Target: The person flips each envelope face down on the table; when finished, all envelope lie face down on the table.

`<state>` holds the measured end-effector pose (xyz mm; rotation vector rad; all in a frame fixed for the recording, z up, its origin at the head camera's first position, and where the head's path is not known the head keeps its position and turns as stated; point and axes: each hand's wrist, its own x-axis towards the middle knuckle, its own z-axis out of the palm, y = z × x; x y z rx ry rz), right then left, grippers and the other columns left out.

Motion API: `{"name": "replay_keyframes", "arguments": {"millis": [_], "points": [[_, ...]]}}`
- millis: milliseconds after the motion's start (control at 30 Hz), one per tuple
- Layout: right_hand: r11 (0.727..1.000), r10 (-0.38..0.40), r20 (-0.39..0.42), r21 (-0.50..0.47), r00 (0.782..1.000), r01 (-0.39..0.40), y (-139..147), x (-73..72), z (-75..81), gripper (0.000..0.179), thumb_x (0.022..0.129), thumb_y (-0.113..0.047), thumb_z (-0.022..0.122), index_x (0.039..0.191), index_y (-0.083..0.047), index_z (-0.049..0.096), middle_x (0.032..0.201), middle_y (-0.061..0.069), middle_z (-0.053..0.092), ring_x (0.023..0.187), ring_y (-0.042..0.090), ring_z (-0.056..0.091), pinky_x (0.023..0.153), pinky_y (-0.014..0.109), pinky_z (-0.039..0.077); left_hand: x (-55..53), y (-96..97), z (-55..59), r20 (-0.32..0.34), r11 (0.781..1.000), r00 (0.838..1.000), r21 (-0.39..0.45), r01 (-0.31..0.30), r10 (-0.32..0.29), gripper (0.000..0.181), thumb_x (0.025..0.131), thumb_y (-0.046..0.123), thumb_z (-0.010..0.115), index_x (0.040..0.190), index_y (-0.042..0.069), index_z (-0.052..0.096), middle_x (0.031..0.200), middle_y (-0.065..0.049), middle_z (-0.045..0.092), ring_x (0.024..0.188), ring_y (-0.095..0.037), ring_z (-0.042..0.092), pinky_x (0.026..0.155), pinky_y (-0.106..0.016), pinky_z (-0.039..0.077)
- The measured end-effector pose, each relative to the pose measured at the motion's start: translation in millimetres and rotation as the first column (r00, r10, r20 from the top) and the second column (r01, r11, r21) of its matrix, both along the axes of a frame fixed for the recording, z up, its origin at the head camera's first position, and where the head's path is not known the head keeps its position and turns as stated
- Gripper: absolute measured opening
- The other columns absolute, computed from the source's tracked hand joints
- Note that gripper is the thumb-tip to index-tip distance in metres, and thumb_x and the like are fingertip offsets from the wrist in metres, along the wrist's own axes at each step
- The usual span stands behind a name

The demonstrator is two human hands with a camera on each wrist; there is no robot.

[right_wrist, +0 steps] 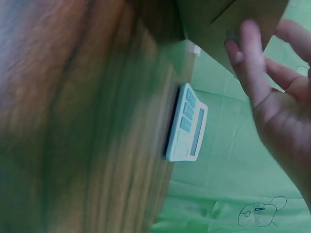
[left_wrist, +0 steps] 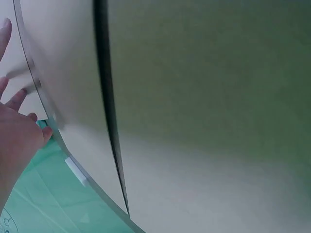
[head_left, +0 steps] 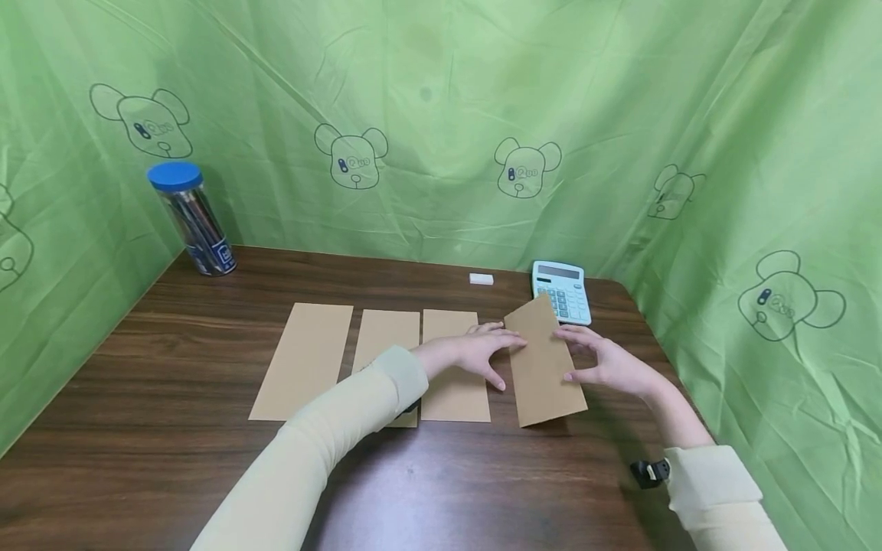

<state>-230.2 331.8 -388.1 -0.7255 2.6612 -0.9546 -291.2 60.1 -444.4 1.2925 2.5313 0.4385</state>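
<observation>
A brown kraft-paper card point(head_left: 544, 375) is tilted at the right of a row, its right side raised and a shadow under its lower edge. My right hand point(head_left: 606, 363) holds it by its right edge; in the right wrist view, fingers point(right_wrist: 252, 63) lie against its shaded face and others reach behind the edge. My left hand point(head_left: 478, 353) has its fingers spread, fingertips at the card's left edge. Below that hand a similar card point(head_left: 455, 398) lies flat. Two more, a middle card point(head_left: 386, 329) and a left card point(head_left: 303, 360), lie beside it; my left forearm partly covers the middle one.
A light-blue calculator point(head_left: 565, 287) lies at the back right, its lower left corner behind the raised card. Left of it is a small white block point(head_left: 481, 279). A clear jar with a blue lid point(head_left: 196, 222) stands at the back left. Green curtains point(head_left: 427, 92) surround the table.
</observation>
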Motion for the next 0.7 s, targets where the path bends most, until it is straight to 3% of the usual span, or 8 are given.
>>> {"name": "replay_keyframes", "arguments": {"millis": [133,267,367,500,700], "points": [[0.999,-0.023,-0.003,0.046,1.000,0.023,3,-0.1,-16.4,0.080,0.074,-0.028,0.080,0.141,-0.005,0.042,0.143,0.017,0.037,0.120,0.037,0.046,0.097,0.055,0.040,0.5,-3.2,2.9,-0.013,0.999,1.000,-0.045,0.000,-0.001,0.090,0.075,0.054,0.072,0.149,0.026,0.028,0.156,0.003,0.024,0.144,-0.032,0.010,0.112,-0.058,0.013],[0.995,-0.034,0.020,0.090,0.999,0.032,4,1.5,-34.2,0.084,0.072,-0.028,0.082,0.140,-0.002,0.041,0.137,0.021,0.040,0.119,0.040,0.044,0.088,0.049,0.048,1.5,-5.3,3.2,-0.028,0.996,0.999,-0.091,0.013,-0.016,0.089,0.074,0.056,0.072,0.148,0.025,0.031,0.154,0.001,0.027,0.144,-0.032,0.012,0.113,-0.057,0.013],[0.984,-0.035,0.003,0.174,0.999,0.034,2,2.3,-43.5,0.087,0.069,-0.032,0.083,0.140,-0.002,0.042,0.136,0.024,0.041,0.123,0.042,0.040,0.090,0.051,0.045,1.6,-6.3,0.3,-0.036,0.993,0.999,-0.114,0.019,-0.023,0.088,0.073,0.058,0.071,0.146,0.025,0.034,0.155,0.001,0.026,0.144,-0.031,0.012,0.113,-0.056,0.013],[0.960,-0.021,-0.035,0.278,0.999,0.030,-5,-0.2,-46.6,0.088,0.066,-0.034,0.085,0.138,-0.002,0.045,0.134,0.024,0.041,0.123,0.043,0.037,0.095,0.057,0.038,1.4,-7.4,-1.4,-0.037,0.993,0.999,-0.122,0.007,-0.012,0.085,0.073,0.058,0.072,0.144,0.024,0.039,0.155,0.001,0.025,0.144,-0.031,0.012,0.113,-0.056,0.013],[0.946,-0.001,-0.050,0.323,0.999,0.017,-10,-6.6,-43.2,0.084,0.066,-0.032,0.085,0.135,-0.003,0.048,0.132,0.024,0.040,0.119,0.043,0.037,0.093,0.058,0.038,3.5,-12.2,4.3,-0.048,0.995,0.999,-0.103,-0.009,0.004,0.083,0.074,0.058,0.070,0.143,0.023,0.039,0.155,-0.002,0.026,0.144,-0.032,0.012,0.113,-0.056,0.012]]}}
